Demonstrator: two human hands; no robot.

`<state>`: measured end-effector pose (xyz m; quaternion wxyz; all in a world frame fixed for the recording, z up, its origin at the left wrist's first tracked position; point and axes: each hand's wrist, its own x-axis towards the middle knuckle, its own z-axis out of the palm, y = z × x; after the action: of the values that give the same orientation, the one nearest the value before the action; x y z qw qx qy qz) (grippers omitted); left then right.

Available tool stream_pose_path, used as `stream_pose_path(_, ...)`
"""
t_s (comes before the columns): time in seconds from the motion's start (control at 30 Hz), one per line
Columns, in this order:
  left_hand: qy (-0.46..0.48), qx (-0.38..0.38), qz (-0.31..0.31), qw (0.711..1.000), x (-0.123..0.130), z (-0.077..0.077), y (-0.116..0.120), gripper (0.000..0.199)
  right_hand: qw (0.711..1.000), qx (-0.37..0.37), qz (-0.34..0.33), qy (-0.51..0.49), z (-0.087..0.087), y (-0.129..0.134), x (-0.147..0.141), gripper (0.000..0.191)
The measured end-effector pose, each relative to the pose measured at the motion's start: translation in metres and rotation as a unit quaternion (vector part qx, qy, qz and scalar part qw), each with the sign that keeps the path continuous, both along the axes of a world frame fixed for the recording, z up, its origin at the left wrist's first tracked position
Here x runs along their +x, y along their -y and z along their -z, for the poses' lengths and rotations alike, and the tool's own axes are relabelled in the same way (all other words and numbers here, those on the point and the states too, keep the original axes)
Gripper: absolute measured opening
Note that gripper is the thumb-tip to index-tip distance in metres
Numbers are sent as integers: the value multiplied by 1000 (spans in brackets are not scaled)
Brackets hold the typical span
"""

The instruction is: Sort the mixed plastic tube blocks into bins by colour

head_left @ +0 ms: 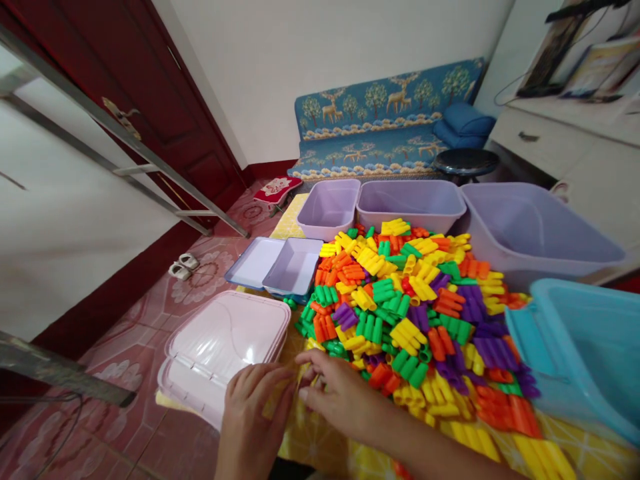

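Note:
Close together at the front edge of the table are my left hand (257,410) and my right hand (337,393), their fingertips almost meeting. My left fingers are bent and pressed together. On my right hand the thumb and fingers curl inward in a pinch. Whatever lies between the fingertips is too small and blurred to make out. Just beyond my right hand spreads a large heap of plastic tube pieces (373,327) in yellow, green, orange and purple, many joined side by side in short rows.
Pale purple bins (413,213) line the back of the table. A turquoise bin (545,347) stands at the right. Stacked pinkish lids (230,333) lie left of my hands, with a small open box (295,263) behind them. A metal ladder (135,167) leans at the left.

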<state>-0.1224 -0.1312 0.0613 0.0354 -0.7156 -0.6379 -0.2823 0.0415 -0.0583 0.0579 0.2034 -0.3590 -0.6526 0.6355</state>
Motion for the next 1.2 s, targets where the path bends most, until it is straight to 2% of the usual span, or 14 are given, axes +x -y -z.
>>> stream_pose_path(0.13,70,15,84,994,41,-2,-19,22,997,63,41,-8,-32,-12,47,26)
stream_pose_path(0.27,98,43,132,985,82,-5,-53,37,977,131,168,22,-44,-31,88,22)
stream_pose_path(0.4,107,27,142,984,108,-11,-100,50,931,216,290,54,-37,-50,120,24)
stream_pose_path(0.5,109,-23,159,981,120,-11,-132,61,896,274,343,67,-29,-59,136,23)
stream_pose_path(0.57,105,-32,172,979,125,-9,-146,60,875,308,364,83,-23,-62,144,22)
stream_pose_path(0.67,106,-25,178,978,129,-2,-158,48,848,344,387,111,-16,-66,153,21)
stream_pose_path(0.83,155,8,143,977,129,11,-161,34,812,384,401,180,-10,-80,162,26)
stream_pose_path(0.97,167,43,112,979,129,19,-161,29,820,352,370,260,-12,-90,155,45)
stream_pose_path(1.03,171,50,105,978,128,23,-162,26,828,343,347,277,-14,-91,147,45)
stream_pose_path(1.2,212,60,100,970,126,24,-162,26,862,335,340,170,-14,-90,124,34)
